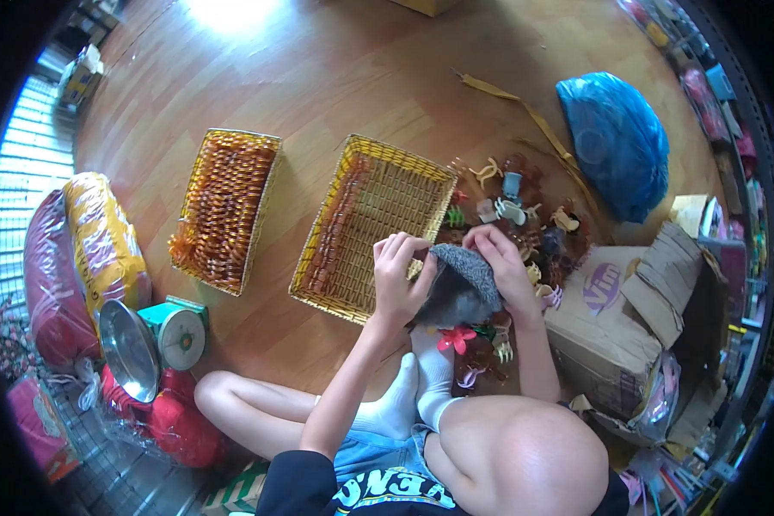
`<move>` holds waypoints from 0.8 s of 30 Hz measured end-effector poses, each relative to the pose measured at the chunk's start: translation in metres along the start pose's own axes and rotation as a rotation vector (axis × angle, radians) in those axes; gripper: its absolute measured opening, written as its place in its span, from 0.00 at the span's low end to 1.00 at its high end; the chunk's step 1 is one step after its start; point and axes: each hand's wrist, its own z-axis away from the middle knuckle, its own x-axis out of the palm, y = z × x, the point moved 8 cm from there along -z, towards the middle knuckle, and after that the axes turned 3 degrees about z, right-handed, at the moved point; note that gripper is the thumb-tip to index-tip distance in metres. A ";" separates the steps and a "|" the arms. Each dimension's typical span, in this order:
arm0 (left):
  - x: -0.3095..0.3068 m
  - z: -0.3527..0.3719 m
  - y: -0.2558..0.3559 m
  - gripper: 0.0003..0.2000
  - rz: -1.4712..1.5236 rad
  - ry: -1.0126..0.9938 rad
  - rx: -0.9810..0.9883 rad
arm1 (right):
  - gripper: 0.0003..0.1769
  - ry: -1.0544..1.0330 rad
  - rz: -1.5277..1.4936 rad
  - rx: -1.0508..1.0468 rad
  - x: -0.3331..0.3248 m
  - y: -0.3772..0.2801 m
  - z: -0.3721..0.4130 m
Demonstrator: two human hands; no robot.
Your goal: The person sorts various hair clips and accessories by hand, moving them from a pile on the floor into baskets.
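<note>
"Both hands are at work?"

"Yes, on one grey fuzzy piece. Call that the clock's centre. The left hand sits at nine, pinching the piece's left side; the right hand is between two and three, thumb and fingers gripping the upper right edge."

"Are the fingertips clear?"

"Only partly. I can't tell exactly how the left ones close."

"And where does the piece hang?"

"Between the two hands, above the white-socked feet. It's dark and nubbly on top, smoother and paler lower down. A red flower clip shows just below it, at six."

"What's around it?"

"At ten, a wicker basket with a row of amber pieces along its left side. Farther off, between nine and ten, a second basket, packed with more of them."

"And to the right?"

"Assorted hair clips scatter over the floor at one. A blue plastic bag lies farther out, between one and two, and a cardboard box stands at three."
</note>
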 end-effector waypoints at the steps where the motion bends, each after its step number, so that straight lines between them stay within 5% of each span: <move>1: 0.003 -0.001 0.012 0.06 0.026 0.014 0.031 | 0.12 -0.074 -0.040 0.106 -0.005 0.010 0.014; 3: 0.021 -0.002 0.021 0.07 0.101 -0.028 0.002 | 0.12 -0.137 -0.075 0.205 -0.018 0.028 0.043; 5: 0.053 -0.002 0.027 0.08 0.187 -0.278 -0.061 | 0.13 0.008 -0.543 0.432 -0.034 0.067 0.071; 6: 0.070 -0.001 0.031 0.08 0.181 -0.406 -0.025 | 0.13 0.014 -0.538 0.423 -0.043 0.072 0.074; 10: 0.109 -0.008 0.012 0.08 0.200 -0.395 -0.071 | 0.15 0.049 -0.629 0.266 -0.072 0.086 0.089; 17: 0.192 -0.026 -0.006 0.09 -0.685 -0.312 0.262 | 0.20 0.094 -0.809 0.013 -0.120 0.107 0.109; 24: 0.210 -0.050 -0.029 0.10 -0.821 -0.556 0.268 | 0.25 0.153 -1.015 -0.261 -0.150 0.117 0.116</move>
